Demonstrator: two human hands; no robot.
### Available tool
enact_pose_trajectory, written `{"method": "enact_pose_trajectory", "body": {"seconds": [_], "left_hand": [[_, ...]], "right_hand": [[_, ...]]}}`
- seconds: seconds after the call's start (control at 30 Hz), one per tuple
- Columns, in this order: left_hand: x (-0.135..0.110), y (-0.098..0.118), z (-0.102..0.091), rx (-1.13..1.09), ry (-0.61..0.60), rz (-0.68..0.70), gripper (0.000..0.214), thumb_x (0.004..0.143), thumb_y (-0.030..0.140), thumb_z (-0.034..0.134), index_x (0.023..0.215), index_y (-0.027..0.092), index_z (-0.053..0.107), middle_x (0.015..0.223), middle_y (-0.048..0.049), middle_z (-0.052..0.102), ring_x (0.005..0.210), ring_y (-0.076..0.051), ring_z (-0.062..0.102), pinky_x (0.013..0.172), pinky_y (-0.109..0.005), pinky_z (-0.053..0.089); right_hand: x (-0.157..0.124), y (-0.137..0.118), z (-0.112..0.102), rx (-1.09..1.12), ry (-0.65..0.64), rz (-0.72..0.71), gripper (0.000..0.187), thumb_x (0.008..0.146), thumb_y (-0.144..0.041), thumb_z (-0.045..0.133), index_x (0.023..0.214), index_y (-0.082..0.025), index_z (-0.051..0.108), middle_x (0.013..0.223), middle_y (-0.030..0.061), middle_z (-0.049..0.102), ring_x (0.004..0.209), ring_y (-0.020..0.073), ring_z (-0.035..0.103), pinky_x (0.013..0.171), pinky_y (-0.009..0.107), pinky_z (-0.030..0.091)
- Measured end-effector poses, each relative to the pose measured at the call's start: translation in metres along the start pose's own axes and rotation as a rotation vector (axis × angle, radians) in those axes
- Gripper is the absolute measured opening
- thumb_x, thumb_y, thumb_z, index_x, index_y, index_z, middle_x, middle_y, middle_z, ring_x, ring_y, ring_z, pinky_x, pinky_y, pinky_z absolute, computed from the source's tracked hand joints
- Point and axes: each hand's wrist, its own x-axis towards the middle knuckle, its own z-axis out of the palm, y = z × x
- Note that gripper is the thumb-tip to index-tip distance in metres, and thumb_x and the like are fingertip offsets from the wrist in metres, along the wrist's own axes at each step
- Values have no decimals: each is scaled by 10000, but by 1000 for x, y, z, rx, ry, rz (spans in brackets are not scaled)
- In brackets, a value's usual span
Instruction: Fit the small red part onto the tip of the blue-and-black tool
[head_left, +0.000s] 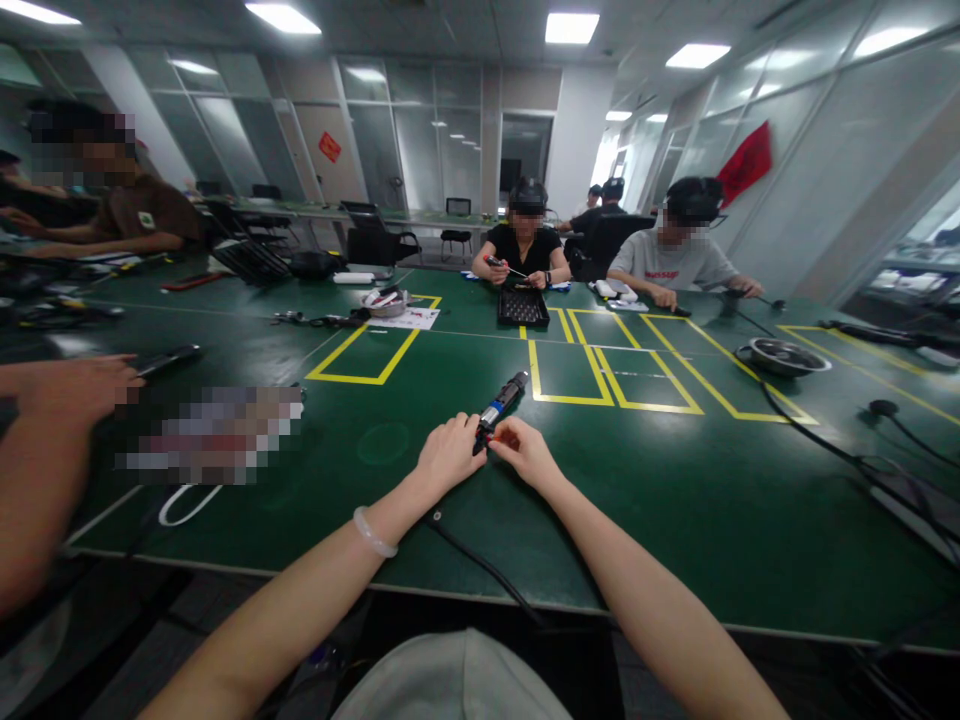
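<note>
A slim dark electric appliance [504, 403] with a silver and blue middle section lies slanting away from me on the green table. My left hand [452, 455] is closed around its near end from the left. My right hand [526, 453] pinches at the same end, where a bit of red shows by the fingertips. What those fingers grip is mostly hidden. From beneath my left wrist a black cable [480, 560] runs down over the table's front edge.
Yellow tape rectangles [574, 400] mark the green table [675, 500]. A co-worker's hand [82, 390] rests at left. Across the table a person with a screwdriver sits behind a black parts tray [523, 307]. A round metal-rimmed device [787, 356] and black cables lie right.
</note>
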Motion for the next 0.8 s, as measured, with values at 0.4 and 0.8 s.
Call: {"method": "enact_pose_trajectory", "body": {"seconds": [0.4,0.8], "left_hand": [[-3,2,2,-21,20,37,383,829,363,545,1173,205,484,1074,-87,568,961,-242,581,776,-343,478],[0,-3,2,-124,-15,58,491,861,469,539,1270,214,444,1166,-105,569,1059,-250,567,807,-333,479]], "right_hand": [[-3,-2,-2,-262,-159,-71,73,858,-175,574,911,-210,611,940,24,558,736,131,547,685,239,432],[1,5,3,-266,-110,-110,95,852,-134,569,855,-197,640,943,45,593,806,162,565,728,257,431]]}}
